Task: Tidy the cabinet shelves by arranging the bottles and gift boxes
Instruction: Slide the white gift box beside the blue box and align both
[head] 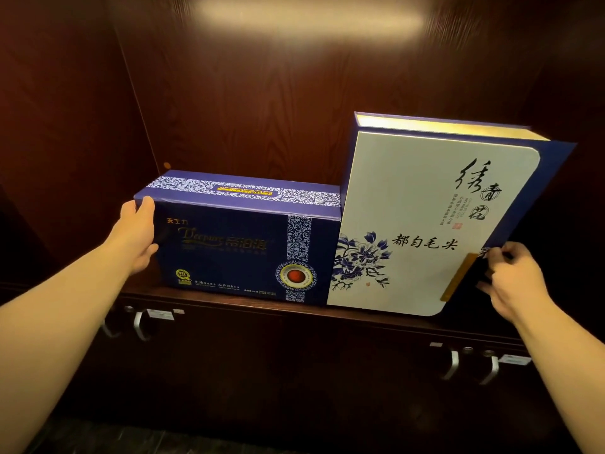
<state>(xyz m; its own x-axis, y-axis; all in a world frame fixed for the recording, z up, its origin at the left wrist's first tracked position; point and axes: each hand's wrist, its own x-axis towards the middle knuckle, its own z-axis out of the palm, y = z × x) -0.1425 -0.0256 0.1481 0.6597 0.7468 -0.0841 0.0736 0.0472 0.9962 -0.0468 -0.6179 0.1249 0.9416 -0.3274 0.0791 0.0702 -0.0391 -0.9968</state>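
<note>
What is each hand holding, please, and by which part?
The left hand grips the blue box by its left end, thumb on the front upper corner. The right hand pinches the white box at its lower right edge.

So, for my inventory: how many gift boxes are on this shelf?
2: a dark blue gift box at left, a taller white floral gift box against its right side.

Room above blue box (242,244); white box (425,224) blocks rt side.

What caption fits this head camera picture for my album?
Left hand grips the dark blue gift box; right hand holds the taller white flowered box beside it on the shelf.
</note>
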